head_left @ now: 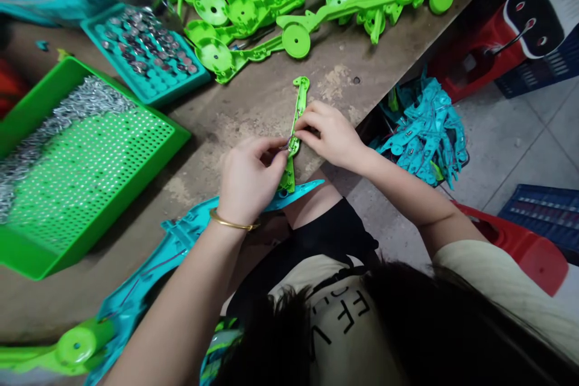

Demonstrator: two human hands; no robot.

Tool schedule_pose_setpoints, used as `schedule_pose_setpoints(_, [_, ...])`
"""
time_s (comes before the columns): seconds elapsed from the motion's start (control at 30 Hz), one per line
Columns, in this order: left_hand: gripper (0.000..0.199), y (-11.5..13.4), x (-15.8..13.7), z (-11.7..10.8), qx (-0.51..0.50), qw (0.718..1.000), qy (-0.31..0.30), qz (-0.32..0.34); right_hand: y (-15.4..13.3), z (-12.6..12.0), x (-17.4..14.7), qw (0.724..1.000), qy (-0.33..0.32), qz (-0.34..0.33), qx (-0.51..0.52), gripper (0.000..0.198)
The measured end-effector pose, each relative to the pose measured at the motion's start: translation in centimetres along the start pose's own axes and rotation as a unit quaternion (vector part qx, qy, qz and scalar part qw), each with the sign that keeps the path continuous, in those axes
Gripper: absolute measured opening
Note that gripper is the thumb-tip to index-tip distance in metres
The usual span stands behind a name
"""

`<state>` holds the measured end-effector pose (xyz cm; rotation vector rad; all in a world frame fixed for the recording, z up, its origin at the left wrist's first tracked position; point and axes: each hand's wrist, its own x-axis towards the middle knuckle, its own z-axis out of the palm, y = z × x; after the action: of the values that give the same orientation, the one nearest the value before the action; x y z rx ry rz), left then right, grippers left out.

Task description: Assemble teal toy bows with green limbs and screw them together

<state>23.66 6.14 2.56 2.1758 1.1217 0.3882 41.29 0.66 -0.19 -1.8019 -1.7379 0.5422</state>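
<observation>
A slim bright-green plastic part (303, 94) lies on the bench, pointing away from me, with a thin pale rod (294, 118) running along it. My left hand (251, 178) is closed in a pinch at the rod's near end, on something small and dark that I cannot make out. Thumb and forefinger of my right hand (332, 136) pinch the rod a little farther up, at the green part's right side. Under the part's near end, a long blue plastic piece (190, 223) stretches along the bench edge beneath my left forearm.
Left on the bench (217, 114) stands a green perforated basket (158, 132) of small metal pieces. Behind it is a teal tray (149, 93) of shiny round pieces. Green plastic parts (296, 41) are heaped at the back. Blue parts (425, 132) fill a container at right, beside red plastic (543, 259).
</observation>
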Motion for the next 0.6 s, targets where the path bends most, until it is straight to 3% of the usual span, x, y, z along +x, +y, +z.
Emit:
schedule_pose_setpoints(0.27, [0.021, -0.5, 0.5, 0.9, 0.028, 0.997, 0.009, 0.076, 0.0, 0.3, -0.3, 0.999, 0.009, -0.002, -0.034, 0.018])
schedule_pose_setpoints(0.6, [0.026, -0.3, 0.7, 0.8, 0.118, 0.986, -0.024, 0.118, -0.3, 0.3, -2.3, 0.995, 0.024, -0.091, -0.01, 0.023])
